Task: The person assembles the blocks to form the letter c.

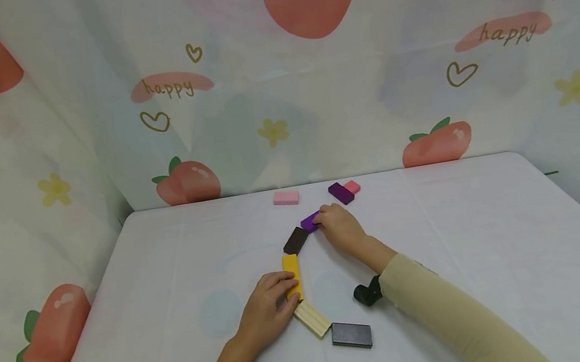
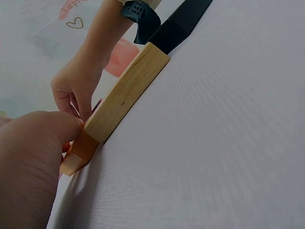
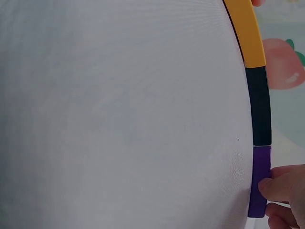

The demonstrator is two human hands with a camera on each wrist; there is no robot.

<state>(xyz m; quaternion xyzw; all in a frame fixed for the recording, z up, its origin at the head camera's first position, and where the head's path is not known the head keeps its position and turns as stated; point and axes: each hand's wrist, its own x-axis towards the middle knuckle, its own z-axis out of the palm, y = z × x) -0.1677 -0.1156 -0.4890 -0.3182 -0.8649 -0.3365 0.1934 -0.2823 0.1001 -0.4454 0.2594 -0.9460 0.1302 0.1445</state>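
Flat blocks run in a bent chain along the white table. My left hand point(image 1: 266, 311) holds the yellow block point(image 1: 290, 263), thumb near its closer end and fingers across it. Beyond lies a dark brown block point(image 1: 296, 241), its end meeting the yellow one. At the far end of the chain, a purple block point(image 3: 260, 162) is pinched between the thumb and fingers of my right hand point(image 1: 341, 228), touching the brown block. Nearer me, a plain wood block point(image 2: 126, 95) touches the yellow one, and a dark grey block point(image 1: 351, 335) meets its other end at an angle.
Near the back edge lie a pink block point(image 1: 286, 198), a dark purple block point(image 1: 341, 193) and a coral block point(image 1: 353, 186) partly behind it. A patterned curtain point(image 1: 322, 95) hangs behind the table point(image 1: 444, 233). Black devices point(image 1: 367, 292) sit at both wrists.
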